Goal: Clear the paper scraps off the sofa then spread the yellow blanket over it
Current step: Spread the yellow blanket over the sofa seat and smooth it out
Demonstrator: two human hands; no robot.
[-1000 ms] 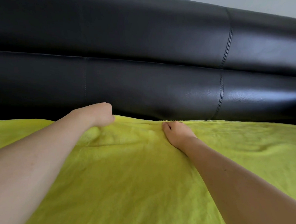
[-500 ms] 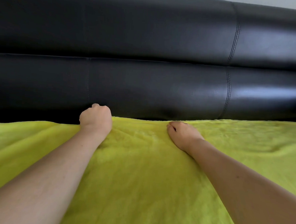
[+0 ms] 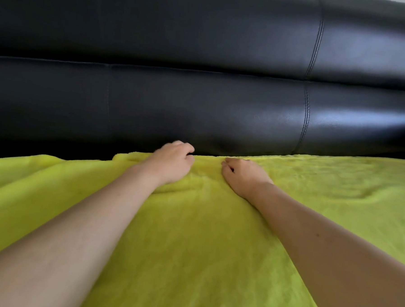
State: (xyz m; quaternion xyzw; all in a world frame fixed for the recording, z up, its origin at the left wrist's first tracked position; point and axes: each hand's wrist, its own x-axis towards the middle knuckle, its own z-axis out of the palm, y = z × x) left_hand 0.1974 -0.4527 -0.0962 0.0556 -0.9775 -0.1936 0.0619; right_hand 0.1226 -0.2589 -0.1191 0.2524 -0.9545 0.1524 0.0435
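Blanket (image 3: pixel 204 235), yellow, lay spread flat over the sofa seat, its long axis running left to right and its far edge lying along the foot of the black sofa backrest (image 3: pixel 200 94), with a dark strip of seat left bare at far left. Both grips were at that far edge, near each other: left hand (image 3: pixel 173 162) with fingers curled over the edge, gripping the cloth; right hand (image 3: pixel 245 176) knuckles-up, fingers curled into the cloth, pinching it.
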